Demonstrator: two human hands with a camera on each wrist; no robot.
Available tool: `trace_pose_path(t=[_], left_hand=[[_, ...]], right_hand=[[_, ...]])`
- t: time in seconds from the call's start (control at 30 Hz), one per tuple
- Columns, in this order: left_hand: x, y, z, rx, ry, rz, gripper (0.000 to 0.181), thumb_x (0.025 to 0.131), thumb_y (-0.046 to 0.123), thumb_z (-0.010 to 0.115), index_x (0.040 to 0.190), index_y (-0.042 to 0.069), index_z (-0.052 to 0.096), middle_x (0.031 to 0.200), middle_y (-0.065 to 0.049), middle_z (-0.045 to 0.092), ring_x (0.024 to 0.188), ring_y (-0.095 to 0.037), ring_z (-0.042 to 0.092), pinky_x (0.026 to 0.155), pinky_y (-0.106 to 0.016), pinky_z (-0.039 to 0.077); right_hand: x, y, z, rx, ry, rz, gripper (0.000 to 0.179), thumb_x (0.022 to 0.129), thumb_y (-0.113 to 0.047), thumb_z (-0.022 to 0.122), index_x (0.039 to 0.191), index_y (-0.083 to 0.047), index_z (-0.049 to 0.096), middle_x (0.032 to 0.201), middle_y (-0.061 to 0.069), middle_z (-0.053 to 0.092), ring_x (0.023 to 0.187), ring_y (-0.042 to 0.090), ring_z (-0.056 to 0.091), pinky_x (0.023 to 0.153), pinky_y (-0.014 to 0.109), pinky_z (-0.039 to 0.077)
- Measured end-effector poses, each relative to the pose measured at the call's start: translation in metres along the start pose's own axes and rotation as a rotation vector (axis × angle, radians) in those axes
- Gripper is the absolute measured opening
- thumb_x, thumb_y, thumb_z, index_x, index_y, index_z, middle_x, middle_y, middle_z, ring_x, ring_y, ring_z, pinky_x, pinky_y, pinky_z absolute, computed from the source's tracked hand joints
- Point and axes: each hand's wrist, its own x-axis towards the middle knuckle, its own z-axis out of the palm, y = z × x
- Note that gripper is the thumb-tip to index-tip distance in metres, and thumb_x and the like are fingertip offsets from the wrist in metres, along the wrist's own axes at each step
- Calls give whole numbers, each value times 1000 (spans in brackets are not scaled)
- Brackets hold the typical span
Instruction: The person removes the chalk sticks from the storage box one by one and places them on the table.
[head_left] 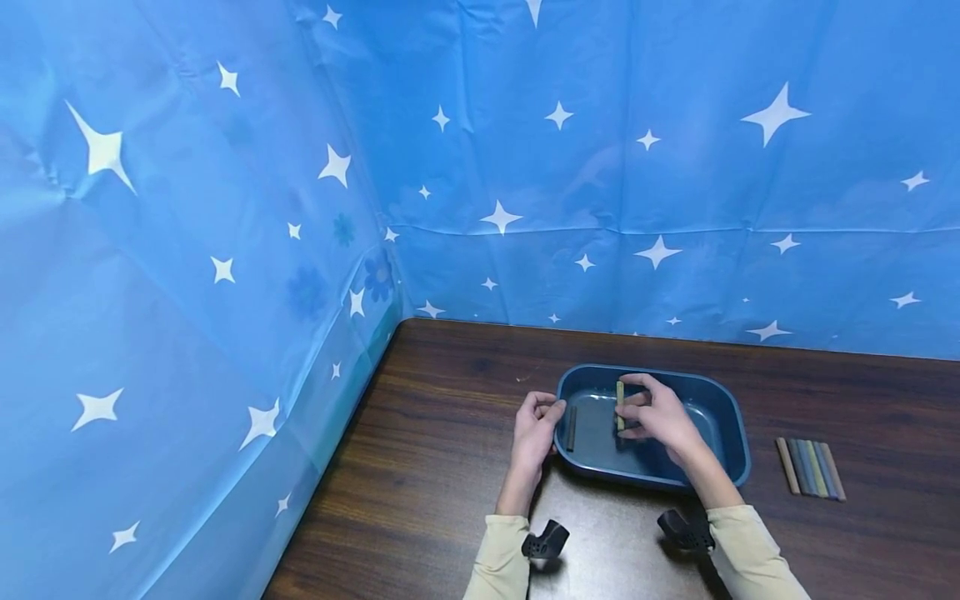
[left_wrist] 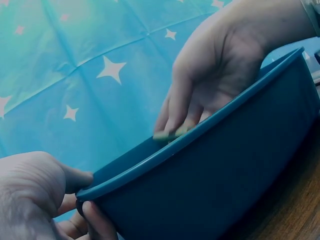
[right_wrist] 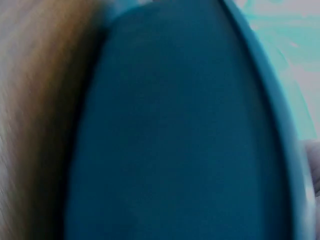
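A dark blue rectangular basin point(head_left: 652, 479) with rounded corners sits on the table. My left hand point(head_left: 534, 433) pinches its left rim, thumb on top and fingers outside below, as the left wrist view shows. My right hand point(head_left: 660, 417) reaches down into the basin and holds a slim yellow-green stick point(head_left: 620, 406) between thumb and fingers. In the left wrist view the stick point(left_wrist: 167, 135) shows just over the rim. A dark stick point(head_left: 572, 428) lies in the basin along its left end. The right wrist view is mostly filled by the basin's outer wall point(right_wrist: 170, 125).
To the right of the basin, several coloured sticks point(head_left: 810, 468) lie side by side on the dark wooden table point(head_left: 427, 433). A blue star-patterned sheet point(head_left: 585, 183) stands behind the table and along its left side.
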Motion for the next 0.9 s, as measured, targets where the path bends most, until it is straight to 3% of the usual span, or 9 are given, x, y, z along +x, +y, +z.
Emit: trace_pose_path(t=[0.2,0.63,0.9], left_hand=[[1,-3,0,6,5,0,22,99,12,66,114,-2,60,84,-12,64,49,-8,44,42,-19,35],[2,-3,0,1,10,-1,19,99,12,66,112,-1,61,84,-10,63,50,-8,44,43,-18,34],[1,-1,0,4,5,-2,20,99,13,66,113,-1,61,83,-9,62,51,-7,44,43,-19,34]], right_hand=[[-9,-6,-23,22,33,-11,58,105,-3,56,155,9,30,127,34,54,102,34,68,84,49,61],[-29,-3,-56,11,103,-29,61,106,-11,59,156,8,29,128,32,57,95,14,69,83,44,62],[-36,1,-70,48,121,-15,62,107,-13,58,157,7,27,132,31,54,95,9,69,84,42,61]])
